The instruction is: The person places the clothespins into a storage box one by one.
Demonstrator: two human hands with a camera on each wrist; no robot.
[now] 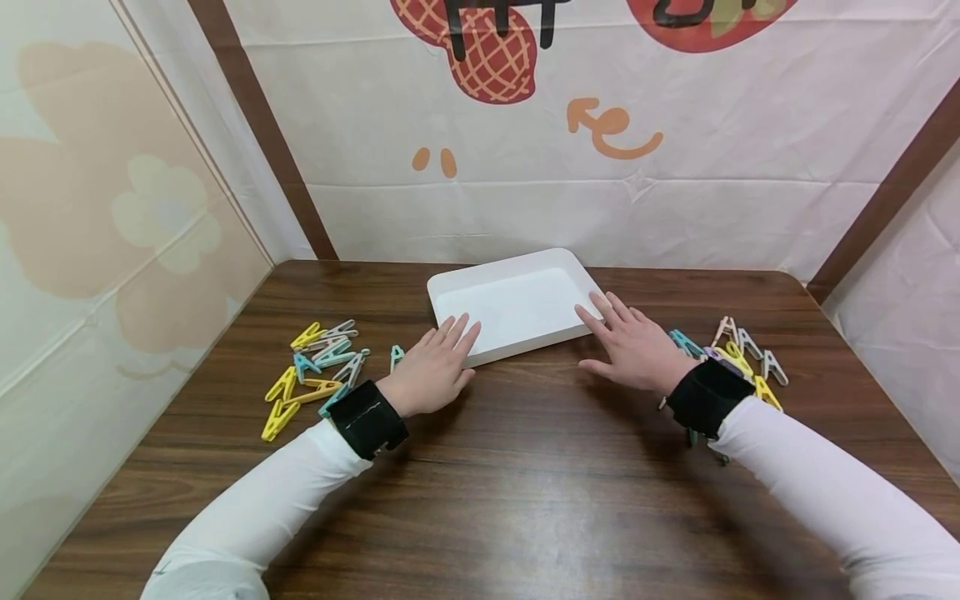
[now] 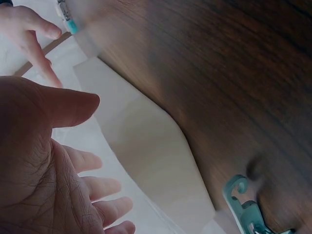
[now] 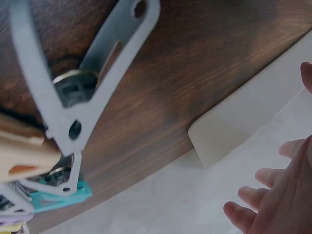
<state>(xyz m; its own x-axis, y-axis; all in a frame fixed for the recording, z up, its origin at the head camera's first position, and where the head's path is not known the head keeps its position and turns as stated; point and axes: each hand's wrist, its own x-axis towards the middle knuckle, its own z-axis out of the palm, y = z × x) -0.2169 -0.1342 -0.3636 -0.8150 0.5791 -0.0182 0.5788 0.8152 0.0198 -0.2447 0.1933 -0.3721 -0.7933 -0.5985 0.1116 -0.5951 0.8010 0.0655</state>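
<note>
A shallow white tray (image 1: 521, 302) lies slightly turned at the back of the table. My left hand (image 1: 431, 368), fingers straight and spread, hovers palm down at the tray's near left corner. On the other side my right hand (image 1: 636, 348) is held the same way, fingertips right at the near right corner. Neither hand grips anything. In the left wrist view, a teal clothespin (image 2: 246, 209) lies close beside the tray wall (image 2: 146, 126). The right wrist view shows a grey clothespin (image 3: 73, 107) large in front, apart from the fingers (image 3: 253, 197).
Left of the tray is a loose pile of yellow, teal and grey clothespins (image 1: 306, 375). A similar pile of clothespins (image 1: 738, 354) lies at the right, partly hidden by the right wrist. A printed cloth (image 1: 360, 208) hangs behind the brown wooden table (image 1: 525, 483).
</note>
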